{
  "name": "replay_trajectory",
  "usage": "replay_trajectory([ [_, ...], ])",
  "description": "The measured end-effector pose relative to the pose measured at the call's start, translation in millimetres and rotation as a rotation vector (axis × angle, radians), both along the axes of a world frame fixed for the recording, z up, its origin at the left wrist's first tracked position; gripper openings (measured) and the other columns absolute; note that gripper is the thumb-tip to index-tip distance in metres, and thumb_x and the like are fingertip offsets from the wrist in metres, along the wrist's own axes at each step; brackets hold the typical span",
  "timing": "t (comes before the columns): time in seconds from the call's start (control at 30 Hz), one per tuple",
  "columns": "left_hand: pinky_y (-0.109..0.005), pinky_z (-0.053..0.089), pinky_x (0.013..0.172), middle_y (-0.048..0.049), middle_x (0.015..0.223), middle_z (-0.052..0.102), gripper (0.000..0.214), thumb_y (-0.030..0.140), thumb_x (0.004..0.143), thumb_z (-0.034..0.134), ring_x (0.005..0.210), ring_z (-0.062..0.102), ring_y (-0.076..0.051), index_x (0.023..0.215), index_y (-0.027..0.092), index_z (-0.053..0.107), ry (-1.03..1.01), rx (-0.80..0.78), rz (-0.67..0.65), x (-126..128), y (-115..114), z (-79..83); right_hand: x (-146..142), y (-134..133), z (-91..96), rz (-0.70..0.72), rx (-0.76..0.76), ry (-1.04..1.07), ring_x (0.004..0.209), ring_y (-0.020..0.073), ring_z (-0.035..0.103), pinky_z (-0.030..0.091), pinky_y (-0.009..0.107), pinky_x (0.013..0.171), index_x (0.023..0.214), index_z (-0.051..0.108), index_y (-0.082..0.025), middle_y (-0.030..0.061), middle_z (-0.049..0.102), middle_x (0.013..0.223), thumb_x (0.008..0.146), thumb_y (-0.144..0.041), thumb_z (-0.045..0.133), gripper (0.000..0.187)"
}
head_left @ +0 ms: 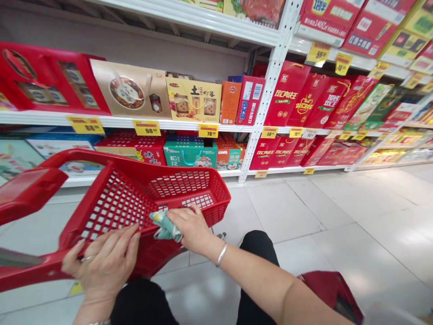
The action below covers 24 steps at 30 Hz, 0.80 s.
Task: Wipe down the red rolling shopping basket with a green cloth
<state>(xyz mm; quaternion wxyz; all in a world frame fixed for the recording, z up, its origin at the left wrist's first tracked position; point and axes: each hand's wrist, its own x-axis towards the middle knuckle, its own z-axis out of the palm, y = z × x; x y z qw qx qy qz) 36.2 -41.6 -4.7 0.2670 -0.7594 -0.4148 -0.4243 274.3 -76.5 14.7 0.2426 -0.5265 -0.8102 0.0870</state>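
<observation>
A red plastic shopping cart with mesh walls stands in front of me, its handle at the left. My left hand is closed over the near rim, fingers hooked on the edge and a ring on one of them. Farther along the same rim, my right hand presses a crumpled green cloth with white and yellow spots against the cart. The fingers of that hand are wrapped round the cloth. Through the mesh, no goods show in the part of the basket that I can see.
White store shelves behind the cart carry boxed goods, such as a yellow gift box and red gift bags, with yellow price tags. Pale floor tiles stretch right. A dark red item lies behind my right arm.
</observation>
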Motion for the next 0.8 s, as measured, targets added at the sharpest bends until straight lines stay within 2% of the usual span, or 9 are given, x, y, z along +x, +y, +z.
replay_trajectory([
  [0.13, -0.054, 0.032, 0.099, -0.0010, 0.082, 0.079, 0.030, 0.024, 0.087, 0.066, 0.074, 0.067, -0.026, 0.114, 0.033, 0.075, -0.053, 0.009, -0.027, -4, 7, -4.5, 44, 1, -11.7, -0.105, -0.044, 0.026, 0.135, 0.0221, 0.054, 0.022, 0.048, 0.123, 0.145, 0.053, -0.027, 0.0066, 0.062, 0.149, 0.089, -0.011, 0.063, 0.060],
  [0.27, -0.055, 0.030, 0.102, 0.0004, 0.084, 0.079, 0.027, 0.026, 0.090, 0.061, 0.074, 0.066, -0.026, 0.112, 0.034, 0.074, -0.068, -0.006, -0.016, -1, 10, -2.1, 92, 6, -18.5, -0.262, -0.081, 0.029, 0.135, 0.0219, 0.056, 0.023, 0.048, 0.123, 0.141, 0.058, -0.028, 0.0070, 0.064, 0.146, 0.087, -0.009, 0.065, 0.058],
  [0.43, -0.051, 0.028, 0.101, -0.0018, 0.086, 0.081, 0.024, 0.024, 0.089, 0.066, 0.072, 0.064, -0.024, 0.111, 0.030, 0.074, -0.007, 0.006, 0.013, 4, 10, 6.4, 138, 14, -21.0, -0.357, -0.111, 0.035, 0.131, 0.0251, 0.060, 0.025, 0.057, 0.120, 0.132, 0.064, -0.029, 0.0083, 0.070, 0.137, 0.088, -0.007, 0.060, 0.049],
  [0.6, -0.048, 0.028, 0.101, 0.0005, 0.081, 0.080, 0.011, 0.025, 0.091, 0.066, 0.074, 0.066, -0.022, 0.097, 0.030, 0.073, 0.033, 0.023, 0.042, 8, 12, 11.7, 147, 12, -22.8, -0.330, -0.100, 0.066, 0.127, 0.0250, 0.063, 0.026, 0.057, 0.120, 0.126, 0.067, -0.026, 0.0088, 0.073, 0.130, 0.083, -0.002, 0.062, 0.049],
  [0.73, -0.048, 0.026, 0.105, 0.0002, 0.078, 0.079, 0.011, 0.025, 0.091, 0.064, 0.074, 0.066, -0.022, 0.087, 0.028, 0.073, 0.019, -0.034, 0.062, 0, 20, 13.1, 138, -8, -25.9, -0.304, -0.078, 0.075, 0.122, 0.0261, 0.065, 0.027, 0.060, 0.120, 0.125, 0.067, -0.025, 0.0093, 0.074, 0.126, 0.084, -0.003, 0.060, 0.048],
  [0.8, -0.050, 0.025, 0.108, -0.0007, 0.077, 0.078, 0.014, 0.026, 0.092, 0.062, 0.076, 0.066, -0.022, 0.083, 0.028, 0.073, -0.002, -0.100, 0.062, -8, 27, 15.1, 130, -24, -30.3, -0.295, -0.048, 0.070, 0.120, 0.0260, 0.065, 0.028, 0.061, 0.119, 0.127, 0.065, -0.026, 0.0086, 0.075, 0.124, 0.081, -0.001, 0.057, 0.053],
])
